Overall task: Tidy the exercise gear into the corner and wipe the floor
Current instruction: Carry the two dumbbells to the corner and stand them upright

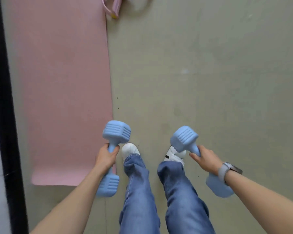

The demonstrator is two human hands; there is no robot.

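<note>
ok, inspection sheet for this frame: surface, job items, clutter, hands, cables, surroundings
Surface: grey-green floor, a few dark specks and a pale smudge on it.
Job's things: pink exercise mat lies flat and unrolled at left; left blue dumbbell and right blue dumbbell are both held off the floor; pink band-like gear at the top edge, cut off by the frame.
Clutter: nothing seen.
Hands: left hand grips the left dumbbell's handle; right hand grips the right one's, with a watch on that wrist.
Cables: nothing seen.
Surroundings: black vertical strip along the left edge; the person's jeans and white shoes between the dumbbells.
</note>
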